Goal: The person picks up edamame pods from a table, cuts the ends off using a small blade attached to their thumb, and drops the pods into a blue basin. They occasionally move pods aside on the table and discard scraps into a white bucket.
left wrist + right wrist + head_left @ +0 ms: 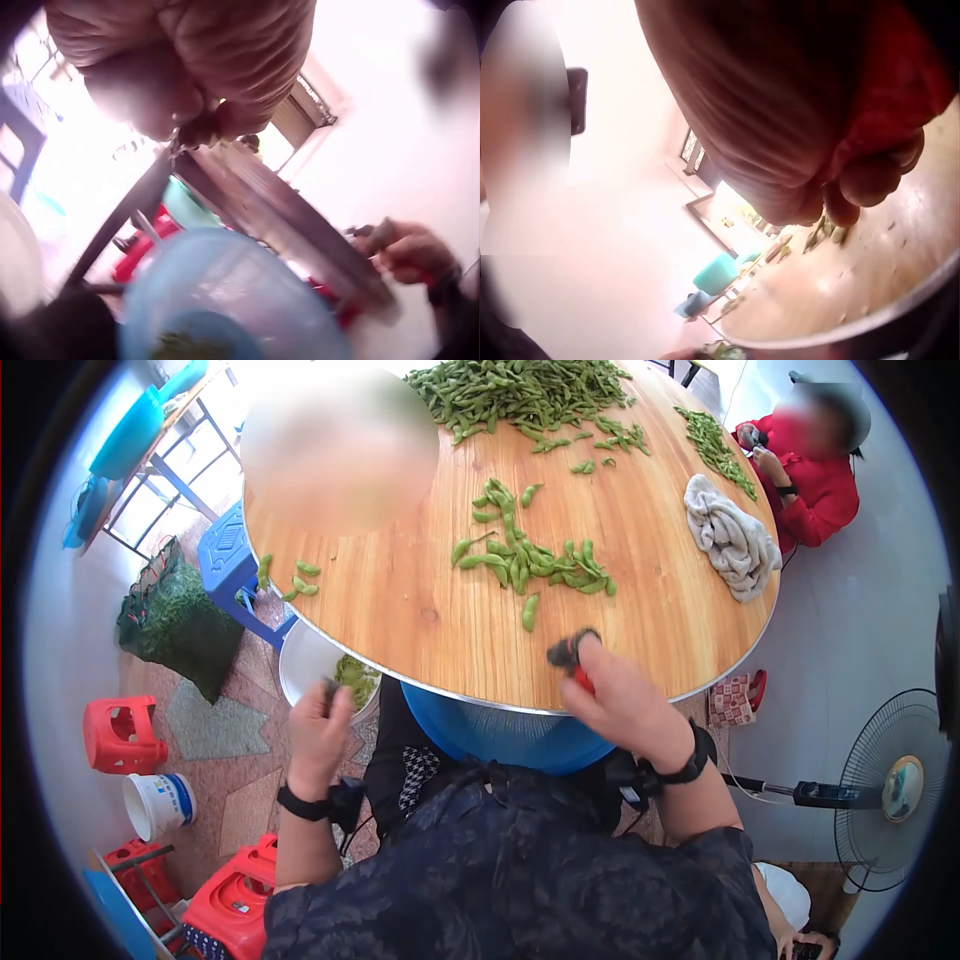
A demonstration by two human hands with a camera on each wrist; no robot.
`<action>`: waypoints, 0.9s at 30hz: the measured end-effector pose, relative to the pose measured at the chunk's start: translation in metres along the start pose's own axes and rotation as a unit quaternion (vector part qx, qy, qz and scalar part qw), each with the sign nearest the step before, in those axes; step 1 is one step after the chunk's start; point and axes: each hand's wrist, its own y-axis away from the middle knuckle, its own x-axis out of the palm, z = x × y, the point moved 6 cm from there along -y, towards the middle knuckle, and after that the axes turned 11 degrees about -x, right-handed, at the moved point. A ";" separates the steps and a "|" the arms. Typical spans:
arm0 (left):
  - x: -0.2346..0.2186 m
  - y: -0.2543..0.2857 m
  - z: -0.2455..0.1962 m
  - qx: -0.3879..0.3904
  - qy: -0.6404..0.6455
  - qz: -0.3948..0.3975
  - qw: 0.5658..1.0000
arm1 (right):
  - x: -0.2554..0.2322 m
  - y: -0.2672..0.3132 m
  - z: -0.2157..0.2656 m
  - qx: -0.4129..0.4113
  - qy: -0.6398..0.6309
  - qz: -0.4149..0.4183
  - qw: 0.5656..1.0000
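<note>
My right hand (625, 695) grips a red-handled tool (583, 680) over the near edge of the round table (400, 600). A dark part shows at its front, and the red handle (900, 82) lies in the palm in the right wrist view. My left hand (318, 745) is off the table, above a white bucket (300, 665) with green pods (357, 680) inside. Its fingers (150, 90) are curled, tips drawn together, and no pod shows clearly in them. A loose group of green soybean pods (540, 560) lies on the table ahead of my right hand.
A large pod heap (520, 400) covers the far side. A grey cloth (730, 538) lies at the right edge. A blue basin (500, 735) sits below the table edge. A person in red (820, 480) sits at right, near a fan (895, 790). Stools (120, 735) stand at left.
</note>
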 end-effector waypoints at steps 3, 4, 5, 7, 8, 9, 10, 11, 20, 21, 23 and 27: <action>-0.041 0.000 0.040 0.039 -0.246 -0.169 0.954 | -0.002 -0.029 -0.006 0.026 0.070 -0.010 0.997; -0.047 0.003 0.050 0.025 -0.271 -0.176 0.946 | -0.001 -0.037 -0.003 0.001 0.099 -0.040 0.994; -0.051 0.004 0.057 0.011 -0.296 -0.182 0.938 | 0.006 -0.044 -0.003 -0.006 0.146 -0.037 0.989; -0.040 0.011 0.026 -0.007 -0.220 -0.152 0.964 | 0.020 -0.051 -0.009 -0.019 0.169 -0.047 0.984; -0.031 0.015 0.015 -0.027 -0.142 -0.120 0.982 | 0.024 -0.052 -0.009 -0.029 0.192 -0.055 0.979; -0.022 0.015 0.009 -0.001 -0.117 -0.096 0.988 | 0.026 -0.052 -0.011 -0.032 0.191 -0.053 0.980; -0.011 0.016 0.005 -0.008 -0.088 -0.054 0.995 | 0.026 -0.048 -0.015 -0.022 0.180 -0.044 0.982; 0.002 0.017 -0.006 0.004 -0.068 0.002 0.998 | 0.026 -0.045 -0.018 -0.013 0.170 -0.035 0.985; 0.127 0.035 -0.077 -0.212 0.243 0.497 0.806 | 0.012 0.012 0.058 -0.182 0.075 0.120 0.973; 0.136 0.039 -0.082 -0.183 0.223 0.538 0.792 | 0.012 0.017 0.062 -0.194 0.037 0.128 0.972; 0.151 0.045 -0.084 -0.139 0.221 0.569 0.779 | 0.013 0.025 0.064 -0.205 0.000 0.134 0.970; 0.151 0.048 -0.085 -0.122 0.253 0.524 0.804 | 0.010 0.039 0.030 -0.019 -0.127 -0.057 0.990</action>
